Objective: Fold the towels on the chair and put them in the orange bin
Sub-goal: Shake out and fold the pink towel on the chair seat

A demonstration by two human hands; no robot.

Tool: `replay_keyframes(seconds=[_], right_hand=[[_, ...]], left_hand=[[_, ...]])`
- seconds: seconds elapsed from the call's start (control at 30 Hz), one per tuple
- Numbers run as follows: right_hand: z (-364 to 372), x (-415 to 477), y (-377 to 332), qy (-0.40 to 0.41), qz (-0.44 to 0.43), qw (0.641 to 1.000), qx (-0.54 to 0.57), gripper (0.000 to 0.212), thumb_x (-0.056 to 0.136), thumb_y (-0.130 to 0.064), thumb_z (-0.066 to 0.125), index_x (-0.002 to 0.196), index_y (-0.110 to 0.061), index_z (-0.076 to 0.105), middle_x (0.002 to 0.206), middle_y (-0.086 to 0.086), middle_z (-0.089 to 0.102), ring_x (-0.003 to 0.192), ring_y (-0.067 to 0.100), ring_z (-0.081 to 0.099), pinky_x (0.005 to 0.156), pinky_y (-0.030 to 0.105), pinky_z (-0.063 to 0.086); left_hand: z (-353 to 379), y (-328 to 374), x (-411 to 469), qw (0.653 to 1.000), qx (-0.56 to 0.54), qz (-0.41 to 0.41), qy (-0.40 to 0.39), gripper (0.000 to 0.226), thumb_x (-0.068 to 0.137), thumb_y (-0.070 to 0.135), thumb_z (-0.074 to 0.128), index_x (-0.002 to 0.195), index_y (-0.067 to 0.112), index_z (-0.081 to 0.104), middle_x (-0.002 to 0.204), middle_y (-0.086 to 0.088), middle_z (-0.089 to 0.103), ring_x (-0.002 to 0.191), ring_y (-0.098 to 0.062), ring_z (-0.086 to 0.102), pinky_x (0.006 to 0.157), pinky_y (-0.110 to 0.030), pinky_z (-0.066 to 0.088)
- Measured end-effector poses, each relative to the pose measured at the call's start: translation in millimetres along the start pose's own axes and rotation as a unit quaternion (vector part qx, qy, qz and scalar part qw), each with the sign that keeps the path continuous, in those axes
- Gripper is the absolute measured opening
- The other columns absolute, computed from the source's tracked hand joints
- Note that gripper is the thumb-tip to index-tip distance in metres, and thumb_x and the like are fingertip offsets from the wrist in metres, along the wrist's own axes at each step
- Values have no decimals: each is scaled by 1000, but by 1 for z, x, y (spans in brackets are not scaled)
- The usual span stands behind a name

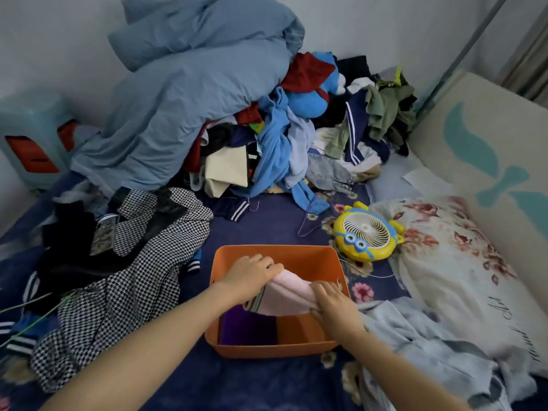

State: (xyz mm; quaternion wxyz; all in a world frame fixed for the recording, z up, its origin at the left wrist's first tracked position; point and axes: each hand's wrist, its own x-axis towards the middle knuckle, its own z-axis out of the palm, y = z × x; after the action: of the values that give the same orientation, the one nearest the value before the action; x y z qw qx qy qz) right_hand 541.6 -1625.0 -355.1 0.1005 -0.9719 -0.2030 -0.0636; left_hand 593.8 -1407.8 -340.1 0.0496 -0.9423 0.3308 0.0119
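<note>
Two towels are showing at the orange bin (267, 350), which is sitting on the bed sheet (267, 226) towards its near edge. The left hand (252, 274) is curling its fingers over the left end of the folded pink towel (284, 298). A purple towel (247, 327) is lying in the bin's near-left corner, and the right hand (332, 304) is gripping the pink towel's right end. The pink one seems to be going in; no chair is showing, so what remains I cannot tell

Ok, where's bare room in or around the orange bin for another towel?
Inside the orange bin, the floor right of the purple towel is bare. The sheet between the bin's far rim and the clothes pile is free. Crowded: houndstooth garment left, pale blue blanket right.
</note>
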Motion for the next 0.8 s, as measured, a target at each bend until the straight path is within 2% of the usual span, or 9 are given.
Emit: replay_keyframes(seconds=[0.07,0.13,0.37,0.5,0.57,0.63,0.67,0.73,0.8], right_hand=[[18,13,6,-39,53,997,41,54,57,-15,84,105,-14,59,97,4,69,86,22,67,62,23,51],[38,23,14,-57,93,992,66,42,69,-9,75,109,-8,62,103,10,67,93,28,64,65,31,52],[98,66,33,-131,63,987,68,66,39,-21,91,93,-18,52,76,-2,65,60,11,62,41,14,42],[154,86,35,-218,25,974,52,83,28,-24,92,97,-17,47,83,0,67,63,14,64,42,16,46],[184,88,31,-283,-3,958,36,81,50,-25,88,120,-10,50,117,11,60,100,25,63,71,23,54],[215,84,26,-386,-50,921,37,77,83,-26,64,146,-16,20,153,14,17,141,32,20,110,41,30],[226,81,20,-440,-57,896,36,75,89,-30,57,148,-20,10,156,12,3,144,32,5,114,46,19],[242,77,12,-479,-65,875,25,74,91,-34,53,148,-17,9,155,13,4,143,33,5,114,47,16],[253,72,9,-482,-41,875,25,70,91,-36,51,147,-13,15,153,13,12,141,33,12,113,44,20]], left_hand=[[13,-11,19,999,-21,1,-25,60,74,-9,53,130,13,46,120,-9,55,104,-31,53,74,-39,44],[21,-20,37,999,-27,2,-35,58,79,-5,51,132,17,43,122,-5,53,108,-27,50,77,-37,42],[74,-50,75,998,6,-6,-68,58,36,13,85,91,23,69,82,5,68,72,-16,64,56,-24,47],[133,-50,63,996,14,-41,-83,29,58,17,68,86,22,70,91,-1,71,87,-20,68,64,-26,52],[171,-45,47,991,-5,-65,-117,34,68,17,43,87,21,71,89,0,71,86,-19,68,69,-28,51],[193,-35,35,981,-11,-80,-179,36,69,20,43,90,18,73,92,-1,72,88,-18,68,78,-34,44],[202,-29,30,974,-14,-75,-212,34,71,22,53,99,18,72,102,-3,71,97,-19,66,84,-35,43],[222,-21,19,938,-77,-82,-329,60,82,22,60,139,19,42,146,-12,38,134,-27,36,108,-45,30],[233,-12,14,882,-94,-91,-453,77,91,28,51,149,19,2,156,-15,-4,143,-34,-1,114,-51,6]])
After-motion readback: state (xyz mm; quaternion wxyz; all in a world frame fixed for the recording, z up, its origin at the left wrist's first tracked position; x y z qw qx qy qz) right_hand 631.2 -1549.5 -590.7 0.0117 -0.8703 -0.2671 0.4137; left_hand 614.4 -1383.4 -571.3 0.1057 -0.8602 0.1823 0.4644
